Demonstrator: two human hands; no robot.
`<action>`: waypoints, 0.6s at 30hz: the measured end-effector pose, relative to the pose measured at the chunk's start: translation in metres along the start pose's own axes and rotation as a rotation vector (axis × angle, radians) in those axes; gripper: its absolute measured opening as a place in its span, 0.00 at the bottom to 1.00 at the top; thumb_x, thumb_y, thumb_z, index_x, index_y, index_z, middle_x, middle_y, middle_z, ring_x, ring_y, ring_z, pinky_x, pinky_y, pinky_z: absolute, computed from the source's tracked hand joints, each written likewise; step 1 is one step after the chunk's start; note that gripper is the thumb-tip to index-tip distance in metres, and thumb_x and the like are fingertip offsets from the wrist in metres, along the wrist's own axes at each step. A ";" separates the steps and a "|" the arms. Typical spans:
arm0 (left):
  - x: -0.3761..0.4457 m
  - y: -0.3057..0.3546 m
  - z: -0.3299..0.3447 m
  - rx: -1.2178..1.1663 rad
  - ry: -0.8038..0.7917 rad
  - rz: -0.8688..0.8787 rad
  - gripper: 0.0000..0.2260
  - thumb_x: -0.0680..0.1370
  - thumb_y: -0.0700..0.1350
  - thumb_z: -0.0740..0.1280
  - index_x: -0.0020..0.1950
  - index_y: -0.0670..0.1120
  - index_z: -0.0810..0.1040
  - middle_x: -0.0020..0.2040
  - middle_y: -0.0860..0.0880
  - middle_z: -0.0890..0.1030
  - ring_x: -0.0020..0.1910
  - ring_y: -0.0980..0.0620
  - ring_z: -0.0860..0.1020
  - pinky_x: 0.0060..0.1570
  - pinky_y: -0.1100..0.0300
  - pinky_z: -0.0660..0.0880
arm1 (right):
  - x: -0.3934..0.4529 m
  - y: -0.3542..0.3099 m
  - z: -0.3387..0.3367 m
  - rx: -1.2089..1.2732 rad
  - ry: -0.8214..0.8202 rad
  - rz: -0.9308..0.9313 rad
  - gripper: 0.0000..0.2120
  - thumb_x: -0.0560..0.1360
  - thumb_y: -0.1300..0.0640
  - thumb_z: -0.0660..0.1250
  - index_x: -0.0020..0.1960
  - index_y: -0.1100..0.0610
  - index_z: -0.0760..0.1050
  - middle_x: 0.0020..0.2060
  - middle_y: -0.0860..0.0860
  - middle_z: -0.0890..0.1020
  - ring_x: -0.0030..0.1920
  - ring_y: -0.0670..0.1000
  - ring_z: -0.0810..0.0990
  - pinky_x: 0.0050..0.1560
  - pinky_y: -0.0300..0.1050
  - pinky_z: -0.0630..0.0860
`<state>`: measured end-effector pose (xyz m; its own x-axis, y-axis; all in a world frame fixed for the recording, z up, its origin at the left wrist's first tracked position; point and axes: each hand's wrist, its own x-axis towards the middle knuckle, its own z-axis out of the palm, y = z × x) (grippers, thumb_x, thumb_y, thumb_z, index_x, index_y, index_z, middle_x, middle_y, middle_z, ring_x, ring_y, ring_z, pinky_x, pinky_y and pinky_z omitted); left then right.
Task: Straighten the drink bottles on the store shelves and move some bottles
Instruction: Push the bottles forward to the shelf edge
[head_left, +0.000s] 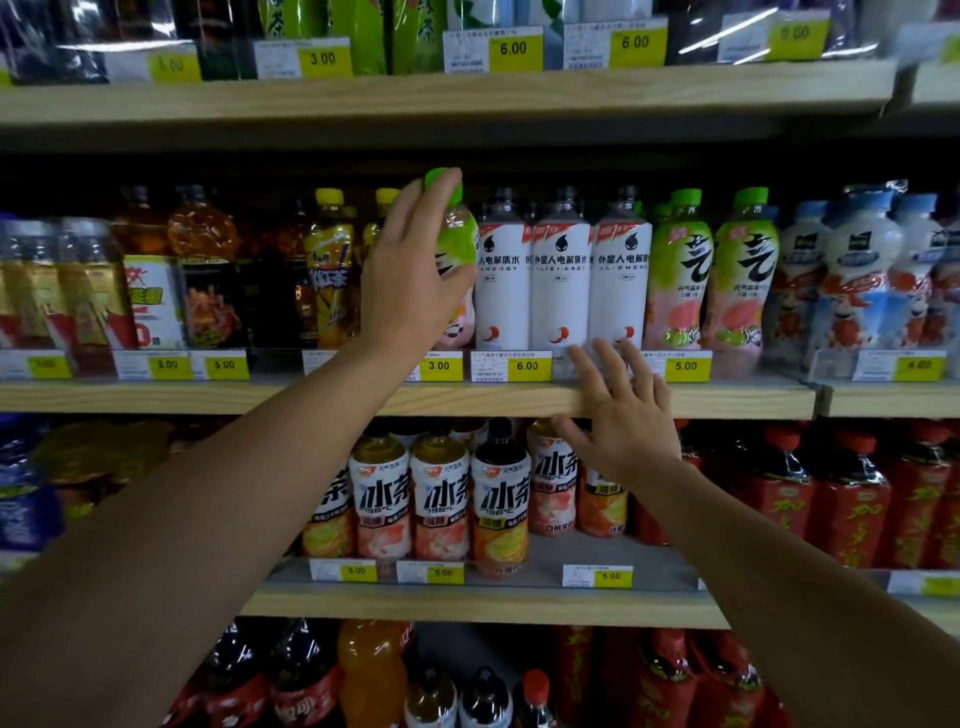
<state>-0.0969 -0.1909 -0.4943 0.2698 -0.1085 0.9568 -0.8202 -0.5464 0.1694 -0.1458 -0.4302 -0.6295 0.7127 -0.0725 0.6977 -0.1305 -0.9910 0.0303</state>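
While the left hand (410, 275) grips a green-capped bottle (457, 244) beside white "ALIENERGY" bottles (558, 270), the right hand (618, 410) rests spread-fingered on the shelf edge (727, 400) near the "6.00" tag (525, 366).

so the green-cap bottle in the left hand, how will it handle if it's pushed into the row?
The green-cap bottle is tall and narrow, and already tilted, so it probably tips easily. It looks full, so likely heavy for its size. Its glossy sleeve may be slippery; the left hand wraps it high, near the cap.
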 end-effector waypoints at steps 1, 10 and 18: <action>0.000 0.004 -0.004 -0.010 0.014 0.015 0.34 0.72 0.42 0.75 0.76 0.51 0.66 0.74 0.46 0.68 0.67 0.51 0.70 0.57 0.71 0.65 | 0.000 0.000 0.000 0.003 0.001 -0.001 0.39 0.76 0.32 0.54 0.80 0.45 0.43 0.79 0.50 0.51 0.79 0.56 0.41 0.74 0.61 0.51; -0.005 0.063 -0.010 -0.049 0.006 0.041 0.37 0.69 0.47 0.78 0.76 0.51 0.67 0.70 0.48 0.72 0.65 0.51 0.73 0.59 0.64 0.69 | -0.006 0.026 -0.024 0.099 -0.015 -0.027 0.34 0.79 0.35 0.54 0.80 0.43 0.46 0.80 0.51 0.49 0.79 0.55 0.44 0.76 0.60 0.49; 0.001 0.129 0.047 -0.111 -0.049 0.042 0.38 0.68 0.48 0.78 0.76 0.50 0.67 0.69 0.48 0.73 0.66 0.52 0.73 0.61 0.63 0.69 | -0.028 0.129 -0.038 0.046 -0.007 0.180 0.37 0.77 0.30 0.50 0.80 0.42 0.42 0.80 0.50 0.45 0.79 0.57 0.41 0.77 0.60 0.44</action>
<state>-0.1788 -0.3004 -0.4828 0.2562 -0.1713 0.9513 -0.8812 -0.4459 0.1570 -0.2088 -0.5523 -0.6176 0.6853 -0.2494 0.6842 -0.2244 -0.9661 -0.1274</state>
